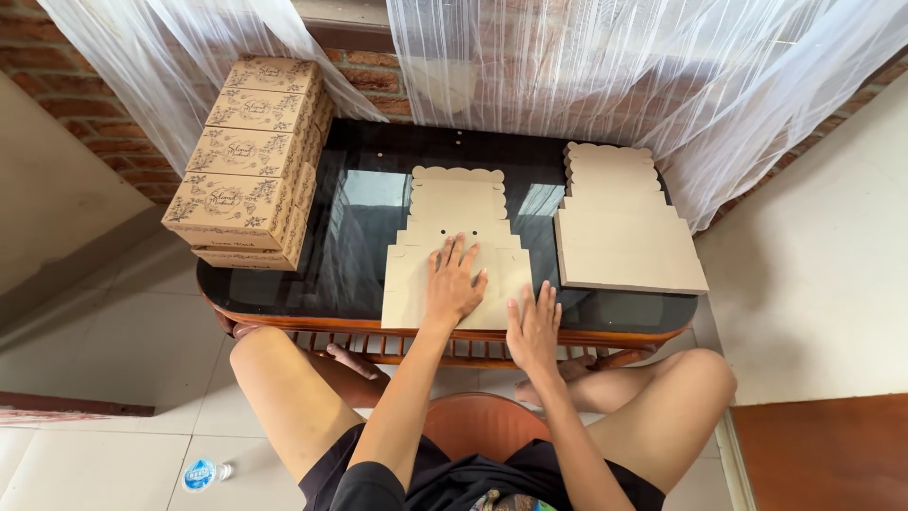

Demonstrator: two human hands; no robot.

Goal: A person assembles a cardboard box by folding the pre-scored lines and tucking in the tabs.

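Head view: the left hand (452,282) lies flat, fingers spread, on a flat box blank (457,248) on the glass table (364,227). The right hand (533,328), fingers splayed, presses the blank's near right edge. A blank stack (624,227) lies just right; finished boxes (248,156) stand left.

Bare glass (364,237) left of flat blank (457,248); box stack (248,161) blocks far left, blank pile (619,222) right.

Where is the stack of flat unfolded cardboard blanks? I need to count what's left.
In the head view, the stack of flat tan cardboard blanks lies on the right side of the dark glass table, just right of the blank under both hands.
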